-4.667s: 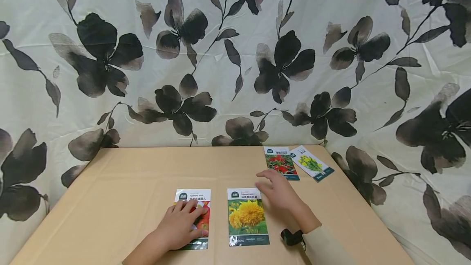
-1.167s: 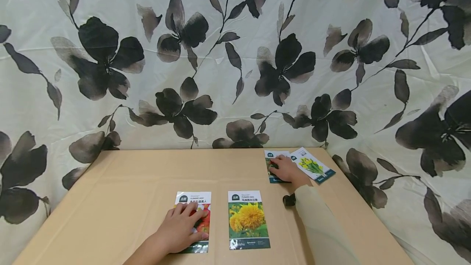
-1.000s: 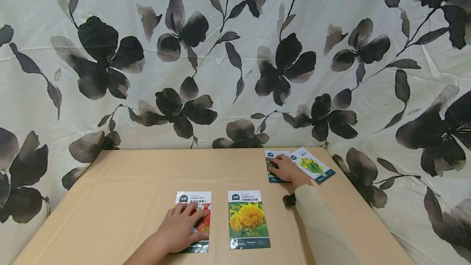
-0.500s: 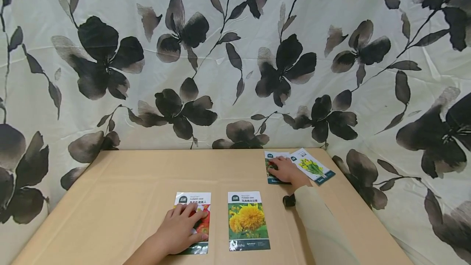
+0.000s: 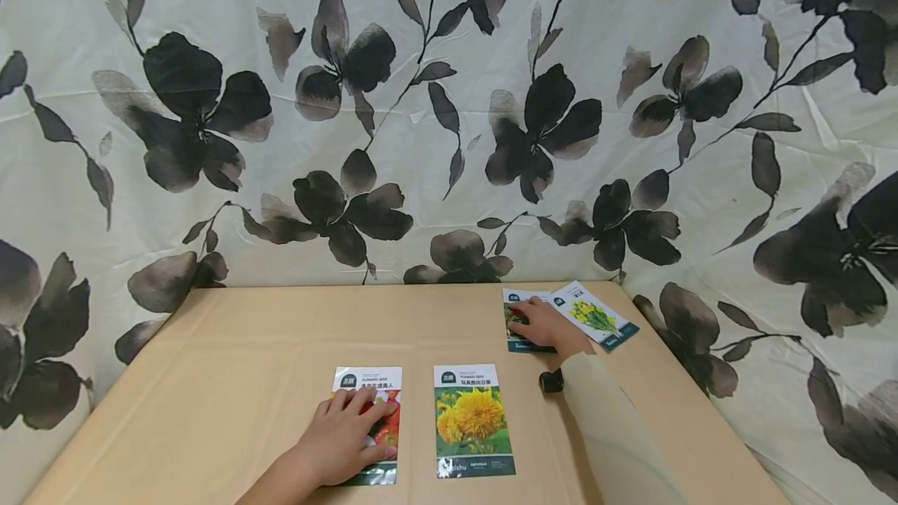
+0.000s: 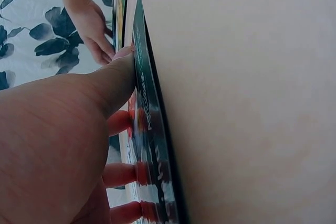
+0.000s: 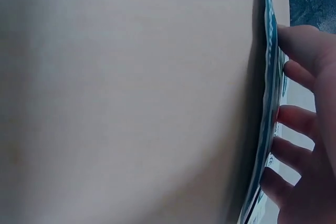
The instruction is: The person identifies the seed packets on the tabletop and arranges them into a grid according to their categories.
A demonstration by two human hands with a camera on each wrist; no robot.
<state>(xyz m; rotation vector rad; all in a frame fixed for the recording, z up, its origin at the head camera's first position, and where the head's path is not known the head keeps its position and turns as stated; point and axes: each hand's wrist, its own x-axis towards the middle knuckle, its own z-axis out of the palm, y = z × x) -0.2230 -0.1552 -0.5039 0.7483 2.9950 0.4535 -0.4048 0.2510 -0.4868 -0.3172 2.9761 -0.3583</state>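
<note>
My left hand (image 5: 348,435) lies with spread fingers on a seed packet with red flowers (image 5: 387,429), covering much of its picture. In the left wrist view the thumb and fingertips touch the face of that packet (image 6: 149,114). At the back right, my right hand (image 5: 546,324) rests its fingertips on another seed packet (image 5: 528,346), hiding most of its red flower picture. The right wrist view has the thumb and fingers touching the face of this packet (image 7: 269,82), whose near edge stands slightly off the table. Between the hands lies a packet with a yellow flower (image 5: 475,421).
A white packet with small yellow flowers (image 5: 595,316) lies slanted just right of the right hand, against the covered packet. The tan tabletop (image 5: 245,365) ends at a floral curtain (image 5: 435,139). A black wristband (image 5: 551,382) sits at the right wrist.
Since the oldest frame, my right hand has moved from beside the yellow flower packet to the back right packet. Over the last second it has hardly moved. My left hand stays put.
</note>
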